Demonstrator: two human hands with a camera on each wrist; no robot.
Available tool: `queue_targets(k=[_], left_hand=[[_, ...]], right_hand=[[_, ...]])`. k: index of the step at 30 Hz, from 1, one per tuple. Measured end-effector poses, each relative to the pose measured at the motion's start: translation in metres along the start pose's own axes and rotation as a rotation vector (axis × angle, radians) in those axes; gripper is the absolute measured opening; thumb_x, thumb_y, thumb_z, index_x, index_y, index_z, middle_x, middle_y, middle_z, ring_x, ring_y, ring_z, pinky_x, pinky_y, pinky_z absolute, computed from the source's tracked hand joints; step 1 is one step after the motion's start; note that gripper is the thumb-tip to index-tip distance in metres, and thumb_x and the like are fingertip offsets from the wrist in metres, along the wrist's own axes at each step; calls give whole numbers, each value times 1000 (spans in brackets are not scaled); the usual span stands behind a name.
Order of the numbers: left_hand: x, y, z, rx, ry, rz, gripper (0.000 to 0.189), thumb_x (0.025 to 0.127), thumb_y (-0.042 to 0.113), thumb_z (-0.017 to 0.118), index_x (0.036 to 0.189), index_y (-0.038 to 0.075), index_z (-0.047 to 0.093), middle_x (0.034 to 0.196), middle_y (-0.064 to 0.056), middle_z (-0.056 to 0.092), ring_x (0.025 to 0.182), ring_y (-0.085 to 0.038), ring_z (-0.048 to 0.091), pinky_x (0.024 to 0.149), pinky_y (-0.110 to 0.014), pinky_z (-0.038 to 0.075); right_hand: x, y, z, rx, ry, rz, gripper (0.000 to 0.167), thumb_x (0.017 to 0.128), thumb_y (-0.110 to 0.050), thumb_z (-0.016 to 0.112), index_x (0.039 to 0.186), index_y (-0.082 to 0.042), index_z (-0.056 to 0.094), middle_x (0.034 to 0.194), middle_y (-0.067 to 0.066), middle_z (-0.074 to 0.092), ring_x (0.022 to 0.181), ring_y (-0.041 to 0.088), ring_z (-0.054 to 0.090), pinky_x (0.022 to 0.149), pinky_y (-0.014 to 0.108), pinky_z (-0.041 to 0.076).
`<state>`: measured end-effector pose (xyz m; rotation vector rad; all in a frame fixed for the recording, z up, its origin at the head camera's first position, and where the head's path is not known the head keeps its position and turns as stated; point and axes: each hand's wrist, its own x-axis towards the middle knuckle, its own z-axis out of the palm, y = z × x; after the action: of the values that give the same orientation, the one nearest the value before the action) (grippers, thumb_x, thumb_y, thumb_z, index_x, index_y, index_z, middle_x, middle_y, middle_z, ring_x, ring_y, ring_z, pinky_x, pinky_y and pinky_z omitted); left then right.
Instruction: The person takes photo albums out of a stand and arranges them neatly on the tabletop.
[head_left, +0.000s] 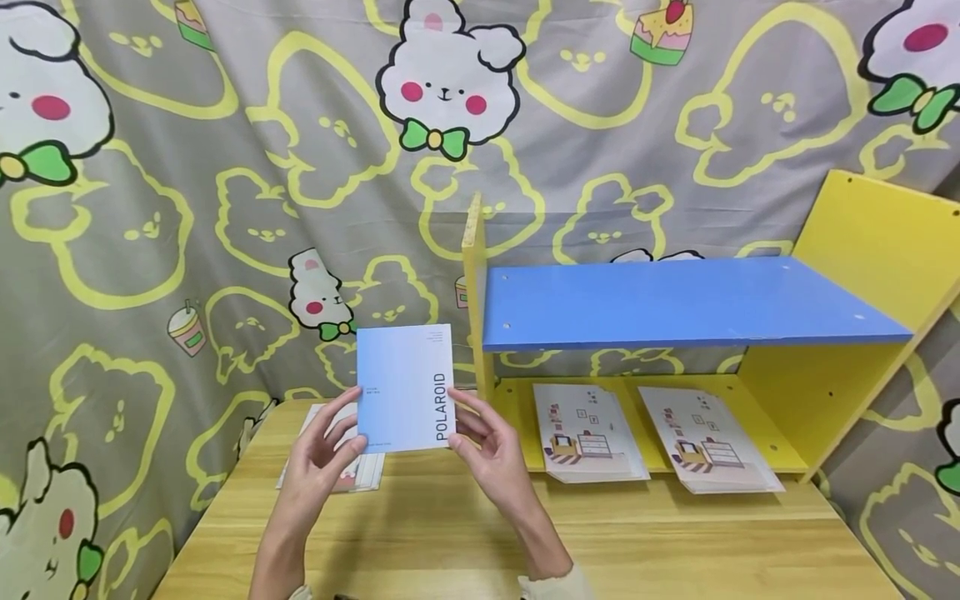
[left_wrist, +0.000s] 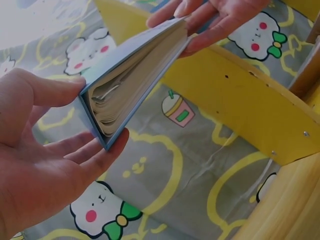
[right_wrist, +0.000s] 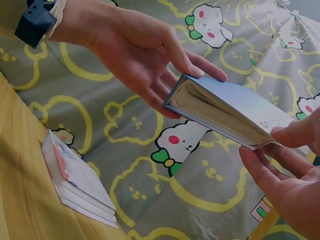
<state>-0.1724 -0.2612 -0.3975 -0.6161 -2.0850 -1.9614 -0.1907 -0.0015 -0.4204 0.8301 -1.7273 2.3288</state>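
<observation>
One rectangular, smooth-covered POLAROID album [head_left: 403, 387], pale blue with many cream leaves, is held up between two hands, its opposite edges being pinched by the fingers and thumbs of the left hand [head_left: 318, 458] and right hand [head_left: 491, 454]. Below and behind the left fingers, one stack of white rectangular booklets [right_wrist: 80, 182] is set on the wood-grained table [head_left: 450, 533]. To the right of the right fingers, two illustrated booklets [head_left: 588, 433] are laid over the front edge of one yellow lower board [head_left: 513, 417], beneath one glossy blue shelf board [head_left: 675, 304].
</observation>
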Motion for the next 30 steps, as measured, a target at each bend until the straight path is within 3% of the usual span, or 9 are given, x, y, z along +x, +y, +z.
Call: queue_targets(k=[6, 13, 20, 26, 30], left_hand=[[0, -1, -2, 6, 8, -19, 59, 102, -7, 55, 157, 8, 40, 141, -14, 59, 117, -20, 66, 66, -43, 63], [1, -5, -4, 48, 5, -14, 59, 102, -6, 57, 157, 8, 41, 142, -11, 59, 121, -18, 64, 82, -34, 62], [0, -8, -7, 61, -2, -31, 60, 102, -4, 58, 157, 10, 41, 143, -13, 58, 122, -17, 63, 76, -37, 63], [1, -11, -9, 87, -13, -31, 60, 102, -3, 59, 157, 11, 41, 145, -21, 55, 123, -16, 63, 80, -35, 62], [1, -12, -10, 94, -25, -20, 59, 102, -3, 58, 157, 10, 41, 146, -17, 55, 124, -15, 62, 80, -34, 62]], right_hand=[[1, 2, 1, 6, 18, 6, 54, 97, 7, 62, 148, -9, 53, 147, 15, 56, 131, 33, 57, 99, 40, 54], [1, 5, 2, 11, 28, 30, 54, 97, 8, 61, 148, -9, 53, 148, 15, 56, 132, 33, 57, 99, 40, 54], [1, 7, 3, 14, 22, 40, 54, 98, 8, 60, 148, -10, 53, 148, 15, 55, 131, 33, 57, 99, 40, 55], [1, 9, 3, 20, 26, 46, 54, 97, 9, 59, 148, -8, 53, 147, 16, 56, 131, 34, 57, 98, 40, 55], [1, 10, 4, 14, 26, 54, 54, 98, 8, 60, 148, -9, 53, 148, 14, 55, 131, 33, 57, 98, 39, 55]])
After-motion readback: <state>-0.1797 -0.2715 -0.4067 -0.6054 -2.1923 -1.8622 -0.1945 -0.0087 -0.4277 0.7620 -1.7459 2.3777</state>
